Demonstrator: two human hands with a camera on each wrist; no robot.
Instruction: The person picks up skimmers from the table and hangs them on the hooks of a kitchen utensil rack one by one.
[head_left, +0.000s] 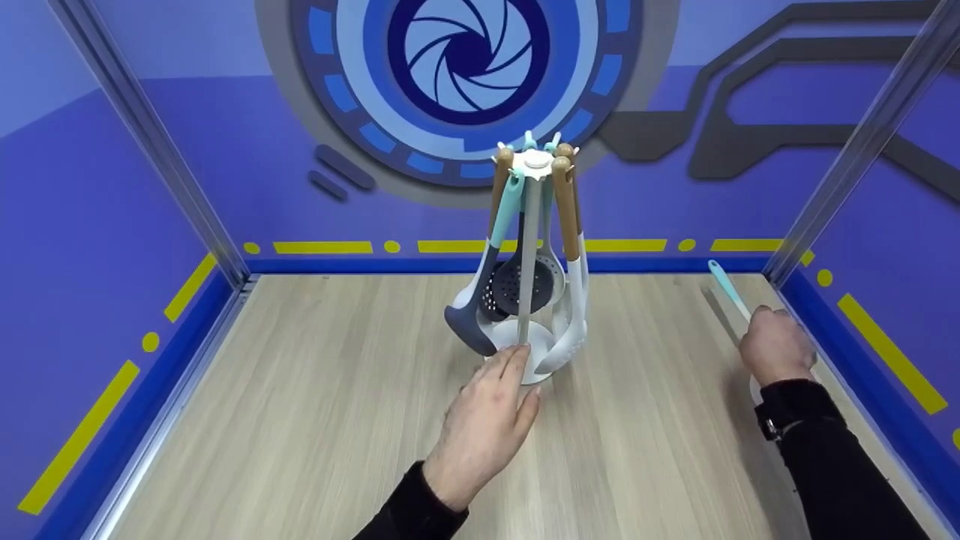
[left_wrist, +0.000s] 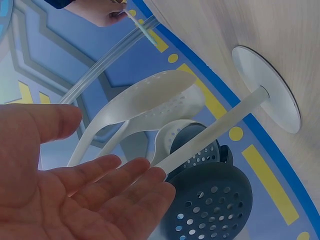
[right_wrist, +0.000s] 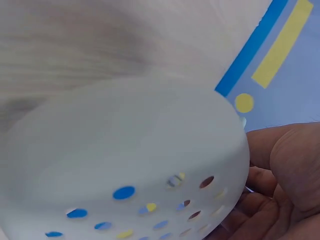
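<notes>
A utensil stand (head_left: 529, 255) with a pale pole and a round white base (left_wrist: 267, 90) stands mid-table. My left hand (head_left: 486, 420) is at the lower pole, fingers extended and thumb apart; the fingertips overlap the pole in the left wrist view. Around the stand hang a dark ladle (head_left: 472, 322) with a turquoise handle, a dark skimmer (left_wrist: 210, 200) and white slotted spoons (left_wrist: 145, 95). Over the right side of the table, my right hand (head_left: 776, 345) grips a white skimmer (right_wrist: 130, 145) by its shaft. Its turquoise handle (head_left: 726, 286) points up and away from me.
The wood-grain table (head_left: 337, 405) is enclosed by blue printed panels (head_left: 202, 165). Metal posts (head_left: 862, 142) rise at the back corners. The right-hand panel (head_left: 892, 352) is close beside my right hand.
</notes>
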